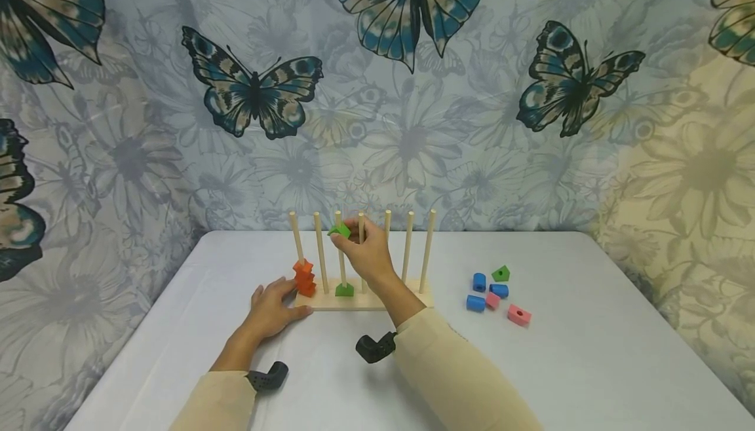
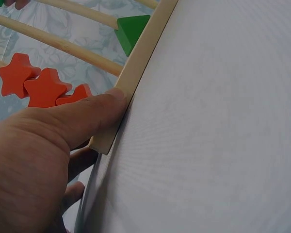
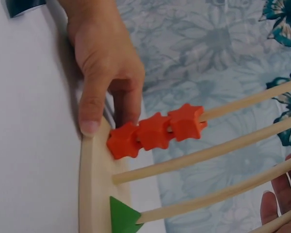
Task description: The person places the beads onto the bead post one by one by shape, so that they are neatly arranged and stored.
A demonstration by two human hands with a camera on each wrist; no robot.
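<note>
A wooden peg stand (image 1: 366,301) with several upright pegs rests on the table. My left hand (image 1: 272,310) holds its left end, the thumb pressed against the front edge in the left wrist view. Three orange star beads (image 3: 154,130) are stacked on the leftmost peg, beside that hand. One green triangular bead (image 1: 345,290) sits at the foot of the third peg. High on the same peg, my right hand (image 1: 368,251) pinches another green bead (image 1: 339,229) between thumb and fingers, at the peg's tip. Only part of this bead shows.
Right of the stand, loose beads lie on the white table (image 1: 560,365): three blue cylinders (image 1: 476,303), two pink blocks (image 1: 519,315) and a green bead (image 1: 501,274). Behind the table hangs a butterfly-patterned cloth (image 1: 407,149).
</note>
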